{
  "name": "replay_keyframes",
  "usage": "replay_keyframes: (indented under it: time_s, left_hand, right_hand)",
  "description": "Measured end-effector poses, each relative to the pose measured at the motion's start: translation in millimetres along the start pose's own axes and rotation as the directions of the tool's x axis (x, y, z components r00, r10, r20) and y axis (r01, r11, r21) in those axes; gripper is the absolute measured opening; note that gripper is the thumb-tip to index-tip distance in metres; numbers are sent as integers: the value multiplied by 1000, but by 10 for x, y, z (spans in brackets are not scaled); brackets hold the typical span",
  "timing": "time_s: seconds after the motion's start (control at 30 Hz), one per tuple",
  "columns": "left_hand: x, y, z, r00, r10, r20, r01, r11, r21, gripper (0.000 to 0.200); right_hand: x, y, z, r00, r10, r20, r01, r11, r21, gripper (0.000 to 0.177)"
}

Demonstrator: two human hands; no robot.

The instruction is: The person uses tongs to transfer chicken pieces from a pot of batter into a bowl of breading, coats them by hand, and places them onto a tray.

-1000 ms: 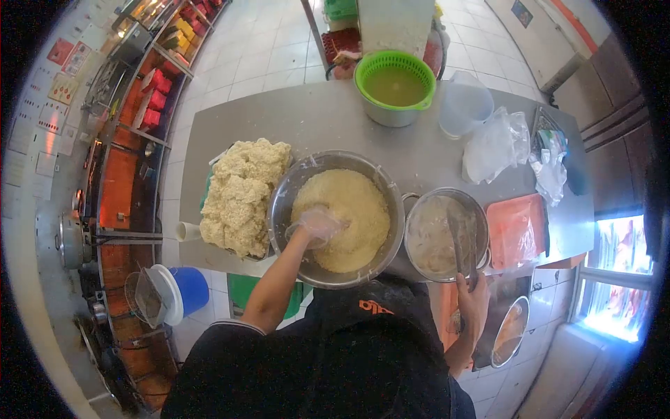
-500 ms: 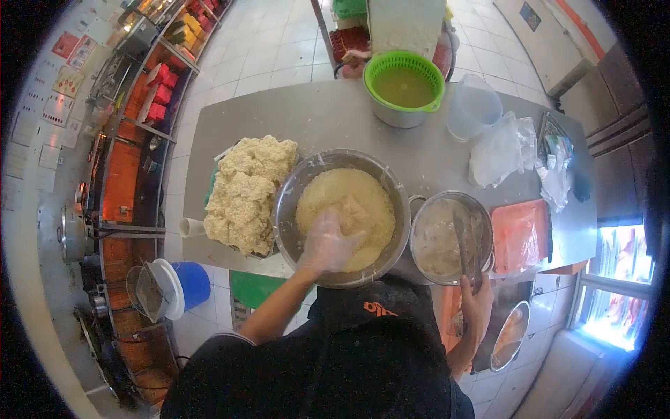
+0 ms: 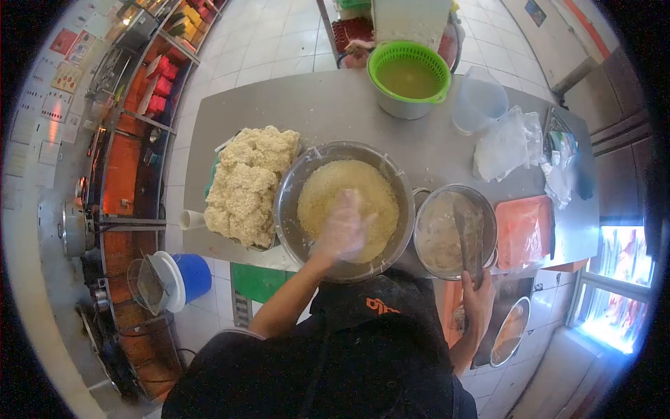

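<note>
My left hand, in a thin clear glove and blurred by motion, lies over pale crumbs in a wide metal bowl. Its fingers look stretched out; whatever may lie under the palm is hidden. My right hand grips the near end of metal tongs. The tongs' far end leans into a metal pot of cloudy, whitish liquid with pieces in it. Left of the bowl, a tray is heaped with crumb-coated pieces.
A green strainer sits in a pot at the back edge. Beside it stand a clear plastic jug and plastic bags. An orange-red tray lies right of the pot. A blue bucket stands on the floor at left.
My left hand has shifted slightly up and right over the crumbs, and the mound beside its fingers no longer shows. The right hand keeps its hold on the tongs. The whole view has moved slightly.
</note>
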State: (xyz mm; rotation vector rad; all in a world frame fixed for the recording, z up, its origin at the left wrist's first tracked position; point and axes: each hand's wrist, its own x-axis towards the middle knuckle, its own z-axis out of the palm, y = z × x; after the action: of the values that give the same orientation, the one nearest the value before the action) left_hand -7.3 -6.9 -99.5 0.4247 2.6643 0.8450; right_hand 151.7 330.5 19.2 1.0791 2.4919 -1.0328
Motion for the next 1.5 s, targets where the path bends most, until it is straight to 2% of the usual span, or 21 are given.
replay_keyframes:
  time_s: [0.17, 0.23, 0.33, 0.4, 0.43, 0.53, 0.6, 0.67, 0.73, 0.8, 0.87, 0.93, 1.03, 1.1, 1.17, 1.2, 1.3, 1.37, 1.4, 1.47, 1.5]
  left_hand:
    - [119, 59, -144, 984, 107, 143, -164, 856, 490, 87]
    - [56, 325, -417, 991, 104, 88, -130, 914, 384, 92]
    - [11, 163, -253, 983, 103, 149, -153, 916, 372, 96]
    - [30, 148, -371, 964, -123, 236, 76, 977, 200, 99]
    - [32, 148, -408, 962, -197, 187, 157, 965, 209, 101]
    - [-194, 77, -241, 940, -307, -147, 340, 859, 384, 108]
    - [-369, -50, 112, 938, -335, -83, 339, 851, 401, 99]
    - [-402, -45, 144, 936, -286, 206, 184, 894, 408, 83]
    - [-276, 149, -92, 749, -93, 656, -115, 957, 267, 59]
    - [-242, 292, -291, 741, -179, 648, 123, 984, 132, 49]
    - [-239, 184, -242, 859, -183, 477, 146, 983, 113, 42]
    - [-366, -100, 28, 993, -44, 112, 12, 963, 271, 39]
    - [-126, -78, -10, 909, 17, -417, 85, 971, 225, 44]
    - [-65, -10, -14, 998, 2, -65, 32, 856, 516, 49]
    - [23, -71, -49, 994, -18, 107, -48, 816, 576, 52]
    - [102, -214, -38, 994, 11, 106, -65, 852, 520, 52]
    - [110, -485, 94, 972, -95, -216, 163, 932, 323, 52]
    - [64, -592, 91, 938, -303, -168, 322, 942, 98, 49]
    - [48, -459, -180, 919, -391, 45, 392, 920, -9, 46]
    - [26, -421, -306, 816, -520, 254, 576, 769, -277, 43]
    - [30, -416, -272, 764, -593, 256, 637, 626, -450, 42]
  right_hand:
    - [155, 370, 219, 974, -160, -163, 139, 982, -131, 61]
    - [101, 346, 269, 963, -153, -220, 132, 986, -105, 58]
    - [71, 278, 196, 986, -149, -81, 142, 986, -90, 58]
    - [34, 318, 262, 982, -144, -119, 131, 985, -111, 57]
    - [50, 311, 261, 978, -151, -141, 134, 983, -125, 57]
    - [10, 254, 142, 986, -129, -107, 126, 992, -29, 57]
    - [43, 273, 128, 989, -110, -97, 105, 993, -50, 58]
    - [59, 268, 152, 991, -118, -68, 114, 992, -53, 59]
    - [100, 231, 134, 987, -156, -41, 155, 987, -39, 60]
    - [84, 117, 105, 993, -118, -11, 117, 989, -90, 62]
    - [82, 2, 67, 995, -97, 0, 96, 990, -107, 64]
    - [42, -37, 56, 997, -78, 13, 79, 993, -93, 66]
    - [67, 21, 69, 993, -104, 53, 109, 990, -87, 70]
    - [57, 6, 82, 996, -85, 39, 90, 986, -143, 71]
    - [74, 27, 73, 994, -105, 22, 107, 984, -140, 71]
    - [95, 69, 68, 992, -128, 13, 129, 986, -108, 71]
    - [66, 50, 68, 990, -135, -34, 131, 987, -94, 72]
    - [51, 91, 78, 987, -143, -67, 135, 985, -109, 72]
    - [63, 166, 110, 984, -156, -81, 146, 983, -112, 73]
    - [24, 163, 119, 990, -131, -46, 127, 988, -94, 72]
    - [-7, 59, 60, 995, -98, 1, 97, 993, -74, 71]
